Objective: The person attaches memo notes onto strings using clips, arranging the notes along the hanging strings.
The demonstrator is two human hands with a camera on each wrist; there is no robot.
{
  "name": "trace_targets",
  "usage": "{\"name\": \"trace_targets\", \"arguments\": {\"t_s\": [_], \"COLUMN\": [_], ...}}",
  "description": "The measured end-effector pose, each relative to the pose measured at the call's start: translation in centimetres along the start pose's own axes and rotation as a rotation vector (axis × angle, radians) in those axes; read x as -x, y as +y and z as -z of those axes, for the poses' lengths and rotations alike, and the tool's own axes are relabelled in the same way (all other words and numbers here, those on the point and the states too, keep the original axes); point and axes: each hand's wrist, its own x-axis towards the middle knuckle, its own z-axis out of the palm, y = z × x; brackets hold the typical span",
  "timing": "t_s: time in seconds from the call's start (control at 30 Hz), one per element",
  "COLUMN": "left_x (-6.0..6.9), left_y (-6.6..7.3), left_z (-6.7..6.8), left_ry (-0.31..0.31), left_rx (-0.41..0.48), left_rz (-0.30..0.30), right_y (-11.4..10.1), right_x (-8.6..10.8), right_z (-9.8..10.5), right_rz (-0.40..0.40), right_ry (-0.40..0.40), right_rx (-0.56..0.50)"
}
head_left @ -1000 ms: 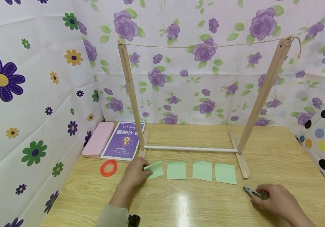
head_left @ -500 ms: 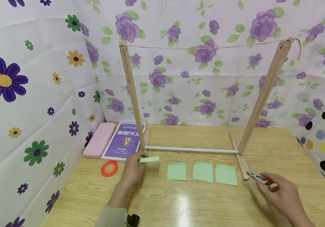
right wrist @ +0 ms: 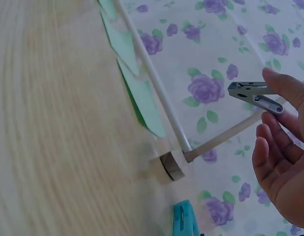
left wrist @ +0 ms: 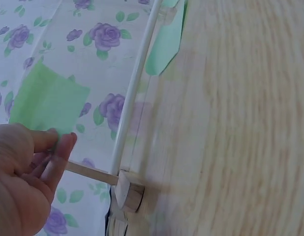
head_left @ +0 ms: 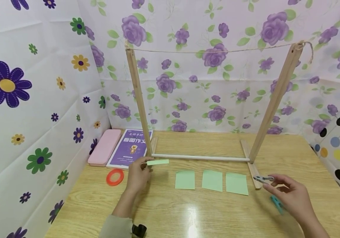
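A green paper note (head_left: 158, 162) is pinched by the left hand (head_left: 138, 175), raised off the table near the frame's left foot; the left wrist view shows the note (left wrist: 49, 98) between thumb and fingers. My right hand (head_left: 291, 195) pinches a grey clothespin (head_left: 263, 178) by its handles, above the right foot of the wooden frame. In the right wrist view the clothespin (right wrist: 254, 96) points away from the fingertips. A teal clothespin (head_left: 277, 204) lies on the table beside the right hand. Several green notes, one of them here (head_left: 185, 179), lie flat in a row.
A wooden frame (head_left: 138, 99) has a string (head_left: 187, 52) tied across its top and a white rod (head_left: 199, 157) across its bottom. A red tape ring (head_left: 115, 177), a pink case (head_left: 104, 147) and a purple book (head_left: 129, 148) lie at the left.
The left hand has lifted its note from the table and moved slightly forward. The right hand has raised the grey clothespin and moved forward, and the teal clothespin shows more fully.
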Motion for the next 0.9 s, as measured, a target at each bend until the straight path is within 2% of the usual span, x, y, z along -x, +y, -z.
{"name": "trace_targets", "arguments": {"t_s": [0.17,0.4,0.6,0.77,0.9], "left_x": [-0.5,-0.8,-1.1,-1.5,-1.8], "left_y": [0.7,1.4,1.7,2.7,3.6], "left_z": [-0.2,-0.1,0.2,0.6,0.9], "left_ry": [0.082,0.134,0.155,0.166,0.187], "left_rx": [0.053,0.121,0.182,0.295,0.363], "left_rz": [0.031,0.109,0.172,0.229,0.223], "right_y": [-0.7,-2.0,-2.8,-3.8,-5.0], "right_x": [-0.7,-1.4,-2.0,-2.9,-3.9], "right_z": [-0.1,-0.9,-1.6,-1.9,-2.1], "right_rz": [-0.036,-0.022,-0.018,0.012,0.056], "right_ry": [-0.059,-0.073,-0.048,-0.052,-0.050], "right_rx": [-0.148,-0.371,-0.405,-0.467,-0.516]}}
